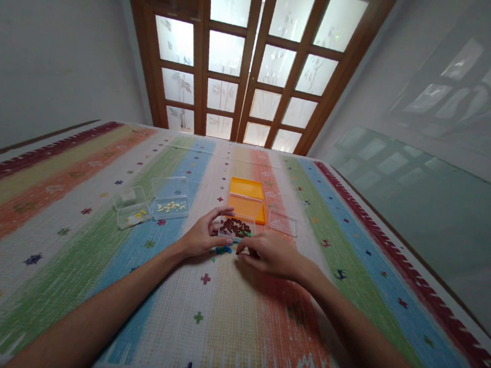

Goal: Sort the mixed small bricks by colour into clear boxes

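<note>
A clear box of small dark brown pieces (235, 227) stands at the middle of the table. My left hand (205, 233) is at its left side, thumb and fingers apart around the box's near left corner. Just in front of the box lies a small heap of blue and green pieces (221, 250), under my left thumb. My right hand (270, 253) is at the near right of the box, its thumb and fingertips pinched together close to the cloth; what they hold is too small to name.
Behind the brown pieces lies an open orange case (247, 189). A clear lid (282, 223) is to the right. Two open clear boxes stand at the left, one with pale pieces (172, 207), the other with yellow and white pieces (133, 218). A striped cloth (170, 316) covers the table.
</note>
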Demonstrator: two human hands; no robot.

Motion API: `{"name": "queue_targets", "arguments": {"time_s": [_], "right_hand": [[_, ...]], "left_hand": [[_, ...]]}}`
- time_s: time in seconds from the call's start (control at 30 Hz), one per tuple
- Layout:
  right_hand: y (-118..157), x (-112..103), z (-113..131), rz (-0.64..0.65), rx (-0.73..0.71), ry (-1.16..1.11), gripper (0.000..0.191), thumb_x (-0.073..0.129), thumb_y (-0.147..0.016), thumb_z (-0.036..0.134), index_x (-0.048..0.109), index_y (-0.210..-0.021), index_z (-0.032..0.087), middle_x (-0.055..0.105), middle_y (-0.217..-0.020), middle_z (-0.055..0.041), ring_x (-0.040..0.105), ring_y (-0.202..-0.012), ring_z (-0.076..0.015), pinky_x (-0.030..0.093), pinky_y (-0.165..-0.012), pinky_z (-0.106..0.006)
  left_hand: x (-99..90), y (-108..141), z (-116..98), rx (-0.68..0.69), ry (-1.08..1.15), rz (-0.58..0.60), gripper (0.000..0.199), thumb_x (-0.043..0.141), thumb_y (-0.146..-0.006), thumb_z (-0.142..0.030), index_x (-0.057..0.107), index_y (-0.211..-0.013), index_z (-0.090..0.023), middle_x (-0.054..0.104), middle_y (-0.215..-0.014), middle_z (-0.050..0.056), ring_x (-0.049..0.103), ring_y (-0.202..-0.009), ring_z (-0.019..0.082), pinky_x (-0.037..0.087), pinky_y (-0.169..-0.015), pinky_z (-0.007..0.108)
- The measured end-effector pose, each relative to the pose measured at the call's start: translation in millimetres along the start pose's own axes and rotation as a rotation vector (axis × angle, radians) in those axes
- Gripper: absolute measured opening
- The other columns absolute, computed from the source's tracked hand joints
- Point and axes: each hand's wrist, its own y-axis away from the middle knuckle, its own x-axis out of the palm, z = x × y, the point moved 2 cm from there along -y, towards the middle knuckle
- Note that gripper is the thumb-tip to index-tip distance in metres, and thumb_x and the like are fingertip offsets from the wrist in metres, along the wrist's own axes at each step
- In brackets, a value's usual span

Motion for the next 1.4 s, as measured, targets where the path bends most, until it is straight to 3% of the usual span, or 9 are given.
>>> {"name": "queue_targets", "arguments": {"time_s": [0.17, 0.33, 0.57, 0.77, 0.93, 1.2, 1.4], "right_hand": [[-22, -17, -7, -0.08, 0.004, -0.093, 0.014, 0.06, -0.093, 0.016, 0.073, -0.099, 0.016, 0.073, -0.083, -0.0041, 0.062, -0.07, -0.0128, 0.038, -0.066, -0.022], [-42, -17, -13, -0.008, -0.008, -0.061, 0.013, 0.064, -0.09, 0.015, 0.075, -0.098, 0.017, 0.074, -0.082, -0.0032, 0.063, -0.07, -0.0125, 0.039, -0.065, -0.022], [-56, -17, -20, 0.083, -0.025, -0.059, 0.02, 0.067, -0.086, 0.01, 0.079, -0.098, 0.02, 0.078, -0.087, -0.0031, 0.068, -0.075, -0.0131, 0.043, -0.067, -0.021], [-56, -19, -18, 0.072, -0.024, 0.0, 0.02, 0.068, -0.086, 0.013, 0.08, -0.098, 0.023, 0.079, -0.091, -0.0037, 0.069, -0.077, -0.015, 0.042, -0.067, -0.022], [-42, -29, -17, 0.017, -0.027, -0.015, 0.021, 0.062, -0.089, 0.014, 0.079, -0.1, 0.021, 0.077, -0.082, -0.0035, 0.064, -0.068, -0.0125, 0.037, -0.062, -0.022], [7, -44, -46, -0.208, 0.064, -0.064, 0.024, 0.052, -0.091, 0.022, 0.075, -0.095, 0.015, 0.065, -0.065, -0.0011, 0.05, -0.054, -0.0102, 0.035, -0.059, -0.023], [43, -30, -74, -0.217, 0.188, -0.055, 0.026, 0.051, -0.089, 0.024, 0.074, -0.094, 0.016, 0.068, -0.068, -0.0027, 0.054, -0.055, -0.012, 0.036, -0.058, -0.023]], "left_hand": [[-0.1, -1, 0, 0.011, 0.014, 0.046, 0.073, 0.086, -0.068, -0.015, 0.053, -0.134, -0.021, 0.063, -0.125, 0.013, 0.069, -0.104, 0.024, 0.057, -0.091, 0.039], [-1.7, -1, 1, 0.007, -0.019, 0.04, 0.073, 0.086, -0.068, -0.015, 0.053, -0.133, -0.022, 0.055, -0.134, 0.013, 0.069, -0.103, 0.022, 0.057, -0.087, 0.033], [-0.5, -1, -1, -0.01, -0.023, 0.046, 0.075, 0.085, -0.067, -0.014, 0.053, -0.134, -0.022, 0.053, -0.137, 0.015, 0.069, -0.095, 0.02, 0.057, -0.085, 0.036], [-0.7, -1, 0, 0.001, 0.017, 0.044, 0.073, 0.086, -0.067, -0.014, 0.053, -0.132, -0.023, 0.051, -0.138, 0.014, 0.069, -0.1, 0.021, 0.057, -0.087, 0.036], [0.4, 0, -2, -0.013, 0.01, 0.037, 0.073, 0.086, -0.067, -0.014, 0.053, -0.132, -0.023, 0.054, -0.135, 0.014, 0.068, -0.103, 0.024, 0.056, -0.091, 0.041], [-3.7, -2, 6, 0.06, 0.019, -0.002, 0.064, 0.087, -0.067, -0.015, 0.054, -0.12, -0.025, 0.052, -0.137, 0.009, 0.068, -0.107, 0.023, 0.054, -0.094, 0.037], [-2.2, -2, 6, 0.085, 0.006, -0.083, 0.061, 0.087, -0.066, -0.015, 0.053, -0.116, -0.024, 0.06, -0.132, 0.008, 0.07, -0.105, 0.023, 0.056, -0.093, 0.038]]}}
